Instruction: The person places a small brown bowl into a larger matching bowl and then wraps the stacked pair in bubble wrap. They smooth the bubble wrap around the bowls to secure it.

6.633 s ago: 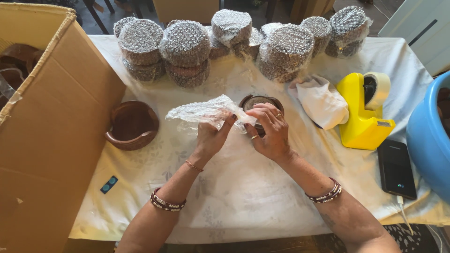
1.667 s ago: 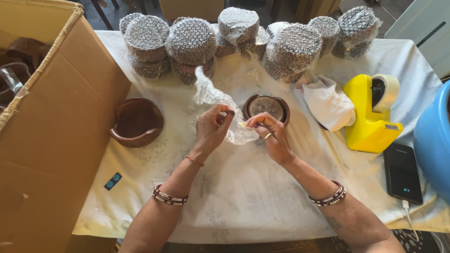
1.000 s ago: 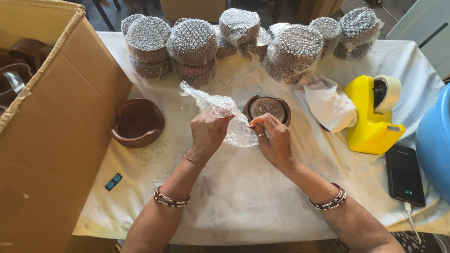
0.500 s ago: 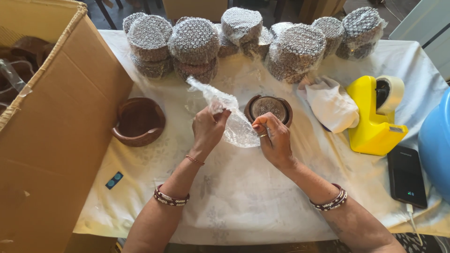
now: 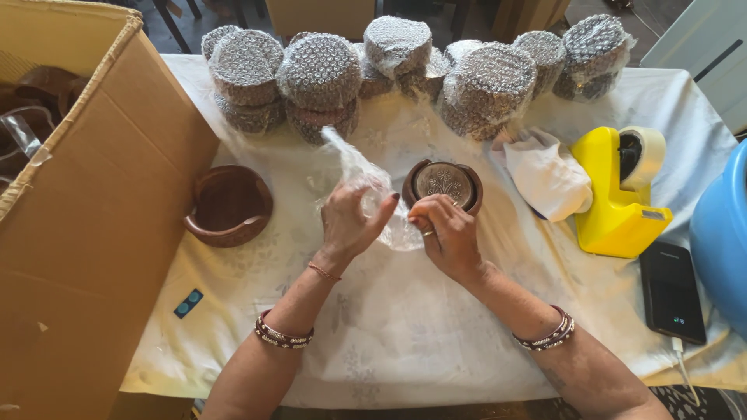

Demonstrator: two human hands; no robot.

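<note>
Compared with half a second earlier, the bubble wrap sheet (image 5: 366,187) stood slightly more upright above the tablecloth (image 5: 405,334). The left hand (image 5: 350,222) pinched it, palm raised; the right hand (image 5: 447,233), knuckles up, gripped its lower edge beside the brown coaster holder (image 5: 443,183).

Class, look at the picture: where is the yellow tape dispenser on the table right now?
The yellow tape dispenser stands at the table's right side, between the white cloth and the blue tub.
</note>
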